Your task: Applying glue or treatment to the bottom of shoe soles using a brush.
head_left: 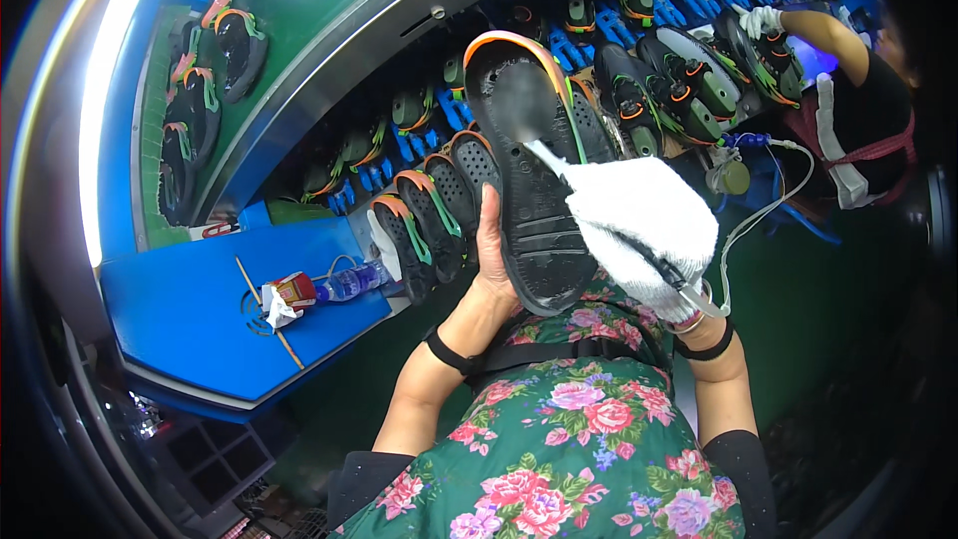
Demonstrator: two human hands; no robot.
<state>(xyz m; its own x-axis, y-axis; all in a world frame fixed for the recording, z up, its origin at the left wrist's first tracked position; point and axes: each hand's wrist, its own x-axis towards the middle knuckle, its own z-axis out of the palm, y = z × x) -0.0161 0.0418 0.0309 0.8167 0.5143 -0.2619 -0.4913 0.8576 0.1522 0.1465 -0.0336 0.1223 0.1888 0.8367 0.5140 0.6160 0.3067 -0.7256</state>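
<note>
Upright in front of me is a black shoe sole [544, 210] with an orange and green rim, its inner face toward me. My left hand [491, 248], bare, grips its left edge, the thumb lying along the side. My right hand [649, 225], in a white knitted glove, is closed around a brush [546, 154] with a pale shaft. Its blurred dark head lies over the wet-looking upper part of the sole. A thin hose [733, 240] runs from near my right wrist toward the right.
A blue table [190, 284] at left carries a red box [295, 289], a plastic bottle [349, 282] and a thin stick. Black perforated shoe parts [429, 210] line the conveyor side. Several sandals [689, 90] stand farther back, near a co-worker's gloved hand [760, 20].
</note>
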